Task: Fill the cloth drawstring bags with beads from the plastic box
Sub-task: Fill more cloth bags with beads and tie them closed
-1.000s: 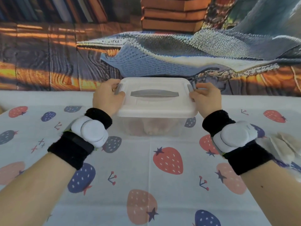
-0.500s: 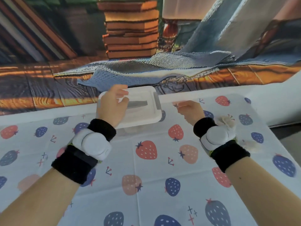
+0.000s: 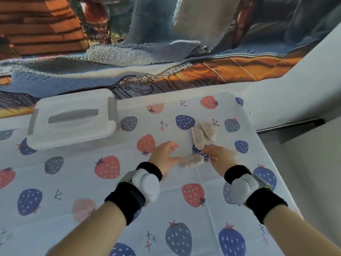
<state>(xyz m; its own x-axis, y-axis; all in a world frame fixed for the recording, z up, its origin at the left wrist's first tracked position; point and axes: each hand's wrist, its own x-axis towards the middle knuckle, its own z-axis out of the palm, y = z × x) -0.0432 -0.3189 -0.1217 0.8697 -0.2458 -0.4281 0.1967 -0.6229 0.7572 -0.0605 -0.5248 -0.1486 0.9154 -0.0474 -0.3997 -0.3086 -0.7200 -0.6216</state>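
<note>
Bags (image 3: 198, 138) at 2 o'clock on counter (image 3: 92, 182). My right hand (image 3: 218, 157) pinches nearest bag's drawstring; left hand (image 3: 163, 156) spread, holding nothing. Plastic box (image 3: 72, 120) at 10 o'clock, lid on. I judge: bag fetching now; next, open lid.

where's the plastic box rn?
Head view: the plastic box, lid on, sits at the far left of the table, left of both hands and the cloth bags, untouched.

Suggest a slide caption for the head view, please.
Both hands reach cloth drawstring bags beside the closed plastic box.
</note>
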